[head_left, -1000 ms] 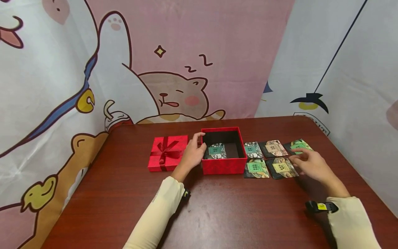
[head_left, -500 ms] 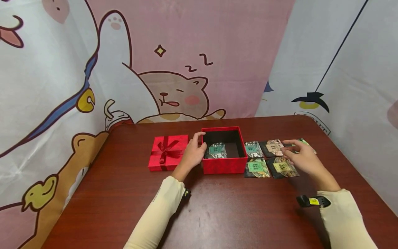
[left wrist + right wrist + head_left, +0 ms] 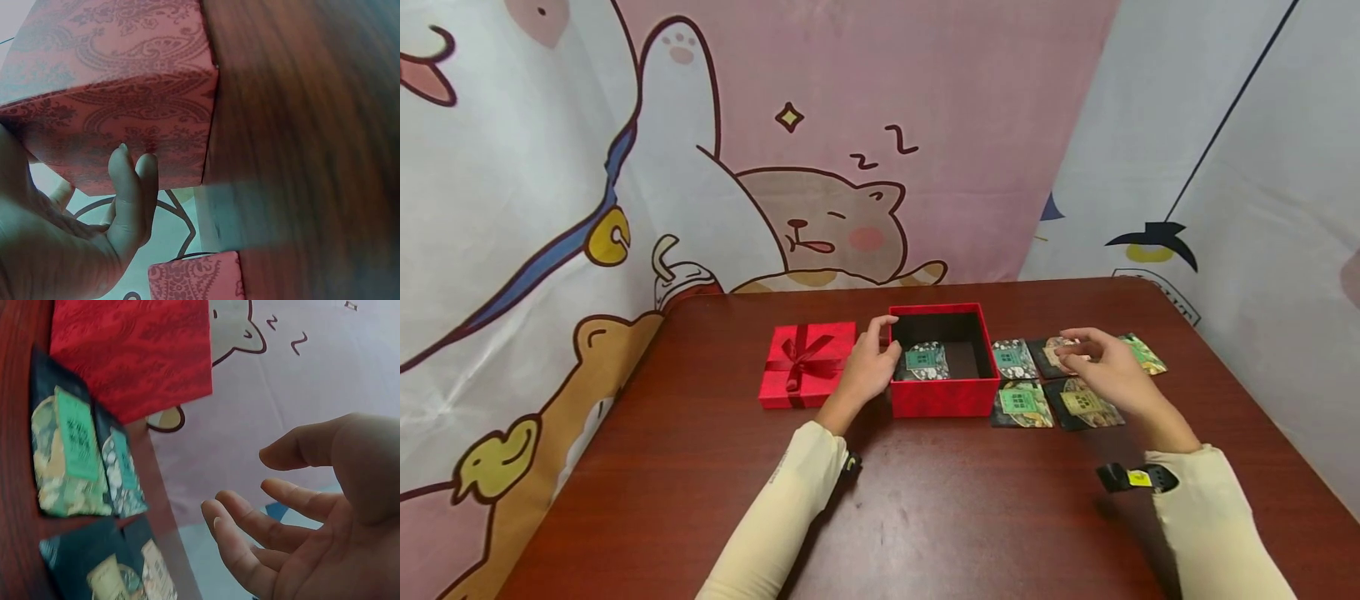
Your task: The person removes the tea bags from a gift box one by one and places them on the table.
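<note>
red box [image 3: 943, 400] | dark wooden table [image 3: 940, 508] | cartoon-cat backdrop [image 3: 820, 208]

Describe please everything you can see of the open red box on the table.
The open red box is square, seemingly of card, its outside covered in red paper with a darker paisley pattern, plain in the left wrist view. It stands upright on the wooden table with no lid on; the inside is dark. One packet with a green label lies inside, toward its left side. The left hand rests against its left wall, fingers at the rim. A beribboned red lid lies to its left, more packets to its right.
</note>
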`<state>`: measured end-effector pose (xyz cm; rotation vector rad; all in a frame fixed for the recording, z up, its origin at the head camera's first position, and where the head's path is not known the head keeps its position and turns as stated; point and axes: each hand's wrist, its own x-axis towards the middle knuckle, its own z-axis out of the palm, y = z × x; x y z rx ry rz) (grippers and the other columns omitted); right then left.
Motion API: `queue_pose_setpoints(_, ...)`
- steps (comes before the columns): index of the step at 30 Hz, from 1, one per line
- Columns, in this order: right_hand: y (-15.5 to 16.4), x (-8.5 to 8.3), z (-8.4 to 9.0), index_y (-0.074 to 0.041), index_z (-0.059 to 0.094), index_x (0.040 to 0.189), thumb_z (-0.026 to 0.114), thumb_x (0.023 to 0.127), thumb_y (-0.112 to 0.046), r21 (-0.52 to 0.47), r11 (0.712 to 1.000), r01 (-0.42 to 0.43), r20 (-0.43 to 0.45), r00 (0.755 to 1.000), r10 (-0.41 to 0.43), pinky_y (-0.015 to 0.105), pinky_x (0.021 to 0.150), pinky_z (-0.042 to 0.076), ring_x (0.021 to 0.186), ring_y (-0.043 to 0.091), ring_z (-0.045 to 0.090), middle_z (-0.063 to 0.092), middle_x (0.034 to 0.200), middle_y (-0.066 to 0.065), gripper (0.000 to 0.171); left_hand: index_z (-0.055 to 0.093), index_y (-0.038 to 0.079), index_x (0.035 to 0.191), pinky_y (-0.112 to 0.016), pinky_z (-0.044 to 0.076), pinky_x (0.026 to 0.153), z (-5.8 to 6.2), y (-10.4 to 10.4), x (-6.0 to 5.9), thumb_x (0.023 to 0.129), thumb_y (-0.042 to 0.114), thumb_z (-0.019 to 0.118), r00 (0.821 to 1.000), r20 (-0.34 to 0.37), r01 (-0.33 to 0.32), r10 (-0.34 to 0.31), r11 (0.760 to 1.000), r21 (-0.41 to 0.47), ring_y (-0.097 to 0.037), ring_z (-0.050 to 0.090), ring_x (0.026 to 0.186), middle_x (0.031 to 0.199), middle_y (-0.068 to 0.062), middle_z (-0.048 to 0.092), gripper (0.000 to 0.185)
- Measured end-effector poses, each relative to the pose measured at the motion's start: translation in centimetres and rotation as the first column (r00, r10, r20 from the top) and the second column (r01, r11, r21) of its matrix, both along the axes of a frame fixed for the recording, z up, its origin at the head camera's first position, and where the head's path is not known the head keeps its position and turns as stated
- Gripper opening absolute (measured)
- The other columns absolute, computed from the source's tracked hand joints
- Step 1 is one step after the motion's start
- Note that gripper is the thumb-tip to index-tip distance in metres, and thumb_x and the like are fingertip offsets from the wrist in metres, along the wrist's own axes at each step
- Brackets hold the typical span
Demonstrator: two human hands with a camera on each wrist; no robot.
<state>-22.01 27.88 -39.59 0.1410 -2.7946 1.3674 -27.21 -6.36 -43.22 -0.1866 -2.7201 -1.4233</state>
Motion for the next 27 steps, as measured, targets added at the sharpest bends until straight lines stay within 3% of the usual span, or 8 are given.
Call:
queue_pose_setpoints(5,-1.5,-0.3,1.1,0.004,0.044,0.140,0.052,0.101,-0.013,-0.035,0.999,-0.010,-0.002,1.000,0.010,0.024,0.068,0.054,0.097,0.025,0.068,0.059,0.124,0.031,0.044,0.047,0.026,0.139,-0.050,0.044,0.095,0.0,0.0,0.0,0.097,0.023,0.051,1.000,-0.001,-0.004,0.004,1.000,-0.005,-0.027,0.057,0.112,0.121,-0.013,0.058,0.042)
queue_pose_setpoints(12,-2.9,-0.9,2.0,0.003,0.044,0.141,0.052,0.101,-0.013,-0.083,0.995,-0.056,0.010,0.998,0.057,0.024,0.070,0.054,0.090,0.005,0.065,0.057,0.126,0.030,0.044,0.046,0.027,0.139,-0.051,0.044,0.096,0.1,0.0,0.1,0.098,0.024,0.051,1.000,0.012,-0.003,0.003,1.000,-0.010,-0.028,0.056,0.114,0.123,-0.013,0.057,0.042)
queue_pose_setpoints(20,-5.1,-1.7,2.6,0.000,0.047,0.139,0.053,0.100,-0.013,-0.053,0.995,-0.085,-0.007,0.996,0.084,0.030,0.064,0.052,0.104,0.035,0.064,0.059,0.126,0.026,0.042,0.045,0.027,0.139,-0.051,0.043,0.097,0.3,0.2,0.0,0.098,0.024,0.051,1.000,0.014,-0.002,0.002,1.000,-0.002,-0.028,0.056,0.114,0.123,-0.014,0.056,0.042)
queue_pose_setpoints(27,-7.2,-2.1,2.7,0.001,0.050,0.136,0.056,0.098,-0.011,-0.031,0.995,-0.092,-0.033,0.995,0.091,0.042,0.082,0.051,0.111,0.038,0.062,0.060,0.126,0.025,0.040,0.046,0.026,0.140,-0.050,0.043,0.096,0.2,0.1,0.0,0.098,0.026,0.051,1.000,0.015,-0.002,0.003,1.000,-0.011,-0.027,0.056,0.114,0.124,-0.013,0.057,0.042)
